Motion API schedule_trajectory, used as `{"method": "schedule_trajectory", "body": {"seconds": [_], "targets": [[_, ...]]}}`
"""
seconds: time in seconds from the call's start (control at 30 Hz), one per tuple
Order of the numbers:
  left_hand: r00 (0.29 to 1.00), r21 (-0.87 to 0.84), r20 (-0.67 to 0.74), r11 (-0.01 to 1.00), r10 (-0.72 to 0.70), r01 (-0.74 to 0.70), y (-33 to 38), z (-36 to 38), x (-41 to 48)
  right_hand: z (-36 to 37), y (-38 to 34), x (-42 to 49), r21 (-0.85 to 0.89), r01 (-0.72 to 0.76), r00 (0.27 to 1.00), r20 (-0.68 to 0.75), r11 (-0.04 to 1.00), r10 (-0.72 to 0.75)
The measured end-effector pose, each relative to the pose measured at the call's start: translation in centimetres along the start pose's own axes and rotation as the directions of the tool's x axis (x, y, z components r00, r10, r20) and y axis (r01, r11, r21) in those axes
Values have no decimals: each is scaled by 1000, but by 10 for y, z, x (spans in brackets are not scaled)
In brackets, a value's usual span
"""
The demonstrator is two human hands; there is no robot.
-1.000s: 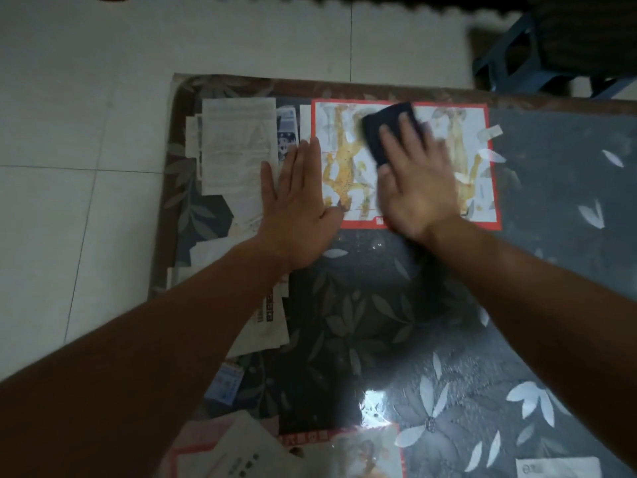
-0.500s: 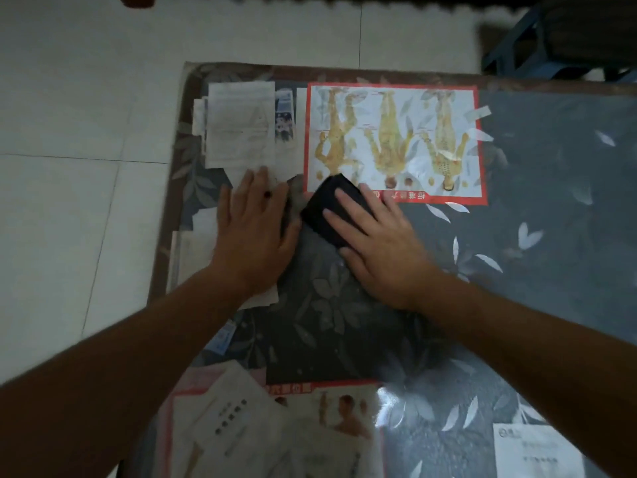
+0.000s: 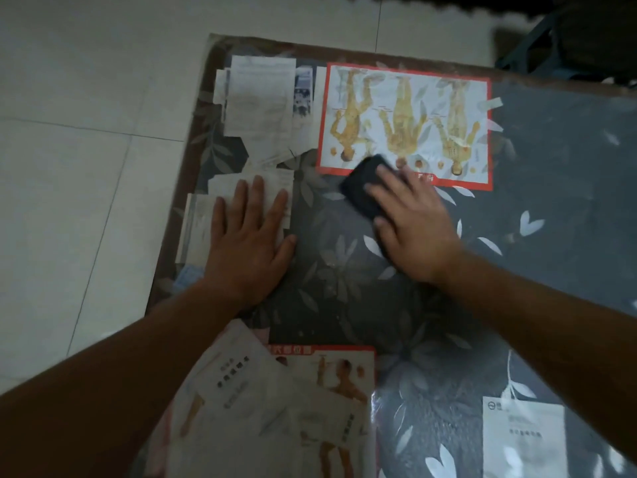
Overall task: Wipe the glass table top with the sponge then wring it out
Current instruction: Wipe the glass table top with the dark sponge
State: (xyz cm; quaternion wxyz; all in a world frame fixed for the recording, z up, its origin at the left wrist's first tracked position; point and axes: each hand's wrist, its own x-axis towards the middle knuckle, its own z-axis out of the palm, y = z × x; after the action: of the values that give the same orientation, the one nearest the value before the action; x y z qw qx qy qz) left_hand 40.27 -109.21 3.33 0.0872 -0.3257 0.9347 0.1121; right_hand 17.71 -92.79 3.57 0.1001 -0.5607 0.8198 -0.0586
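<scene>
A dark sponge (image 3: 362,186) lies flat on the glass table top (image 3: 558,208), just below a red-bordered chart of yellow figures (image 3: 403,122) that sits under the glass. My right hand (image 3: 413,225) presses down on the sponge with fingers spread, covering its near half. My left hand (image 3: 250,236) rests flat and open on the glass to the left, over some white papers, holding nothing.
Papers (image 3: 258,98) and a second red-bordered poster (image 3: 327,401) lie under the glass over a leaf-patterned cloth. The table's left edge (image 3: 179,188) borders pale floor tiles (image 3: 76,167). A blue stool frame (image 3: 537,50) stands beyond the far right corner.
My right hand pulled the sponge from the chart toward me and left, then slid it back right to the chart's lower edge. My left hand shifted nearer and left, staying flat.
</scene>
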Motion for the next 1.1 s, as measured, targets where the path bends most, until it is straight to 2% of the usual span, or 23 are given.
{"method": "schedule_trajectory", "body": {"seconds": [0.07,0.13,0.17,0.23,0.3,0.33,0.37,0.43,0.5,0.53,0.57,0.6,0.67,0.73,0.77,0.8,0.87,0.93,0.97,1.0,1.03,1.1], "targets": [[1000,6,-4,1000,-5,5,-1,2,0,-7,15,22,60,-273,959,-64,960,277],[1000,7,2,1000,-8,8,-1,2,0,1,-9,16,46,-362,926,-102,931,365],[1000,4,9,1000,-3,3,-1,2,0,10,-29,0,13,-314,943,-109,949,313],[999,-41,31,999,14,-12,-3,-1,0,24,-68,-45,-30,-74,997,-33,997,74],[999,-112,21,993,31,-28,-5,-6,-4,25,-78,-76,-43,144,988,64,989,-141],[999,-116,3,992,41,-40,-5,-7,-9,22,-67,-75,-52,196,978,81,979,-191],[999,-95,-16,994,48,-49,-4,-7,-19,18,-53,-67,-83,175,984,57,981,-171],[998,-54,-38,997,52,-54,2,-3,-43,11,-21,-42,-78,-50,999,-24,996,49],[1000,-45,-5,999,30,-31,8,3,-73,6,-8,-26,29,-286,955,-76,958,287],[1000,-44,24,999,14,-13,9,7,-88,9,-19,-28,61,-340,934,-93,938,344],[999,-46,51,999,-3,6,10,11,-101,15,-35,-40,53,-335,934,-115,941,339],[997,-45,71,999,-19,22,9,13,-112,23,-55,-60,24,-259,960,-104,966,260],[995,-45,94,998,-30,35,4,18,-128,35,-94,-115,-5,18,1000,-15,1000,-18],[994,-51,108,999,-13,19,1,22,-134,38,-102,-155,-2,248,966,76,969,-247],[994,-54,111,998,-7,13,0,23,-134,35,-90,-156,1,299,950,97,954,-297],[993,-56,115,998,-9,16,-1,24,-133,34,-76,-148,-24,278,958,83,960,-276],[990,-47,138,998,-22,29,-1,25,-131,25,-48,-117,-40,24,1000,6,999,-24],[987,-35,159,999,-27,33,-1,25,-128,18,-36,-92,28,-253,964,-77,967,255],[985,-34,169,999,-25,31,-1,25,-128,20,-45,-93,54,-320,941,-94,946,324],[985,-33,172,999,-22,29,-2,25,-129,27,-63,-103,52,-328,937,-107,943,331],[986,-32,167,999,-20,26,-2,24,-129,36,-84,-123,33,-270,957,-95,962,272],[988,-27,154,999,-13,18,-2,25,-130,52,-127,-176,9,-43,999,-18,999,43]]}}
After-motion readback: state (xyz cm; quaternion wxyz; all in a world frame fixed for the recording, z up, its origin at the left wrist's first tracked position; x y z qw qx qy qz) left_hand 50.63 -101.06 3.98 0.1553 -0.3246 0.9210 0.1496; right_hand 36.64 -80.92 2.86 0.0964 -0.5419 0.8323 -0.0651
